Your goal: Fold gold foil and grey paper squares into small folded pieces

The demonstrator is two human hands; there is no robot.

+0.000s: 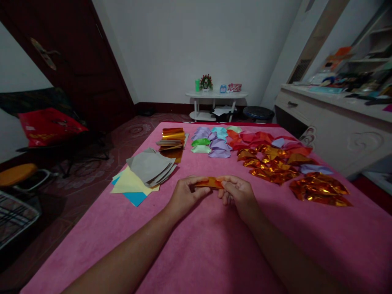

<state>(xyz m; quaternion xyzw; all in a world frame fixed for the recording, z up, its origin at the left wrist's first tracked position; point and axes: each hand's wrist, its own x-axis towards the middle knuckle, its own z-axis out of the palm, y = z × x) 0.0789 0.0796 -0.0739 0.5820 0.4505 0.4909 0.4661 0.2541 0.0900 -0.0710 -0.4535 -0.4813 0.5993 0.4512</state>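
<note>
Both my hands meet over the middle of a pink-covered table (196,253). Between them is a folded strip of shiny orange foil paper (210,182). My left hand (185,194) pinches its left end with fingers closed. My right hand (238,193) pinches its right end, fingers curled round it. Just beyond my left hand lies a loose stack of square sheets (143,173) in grey, yellow and blue.
Folded orange foil pieces (318,190) lie at the right, with more behind them (269,161). Red (251,139), purple (214,145) and green ones sit farther back, beside a foil sheet stack (172,141). A white dresser (337,122) stands right, a chair (45,130) left.
</note>
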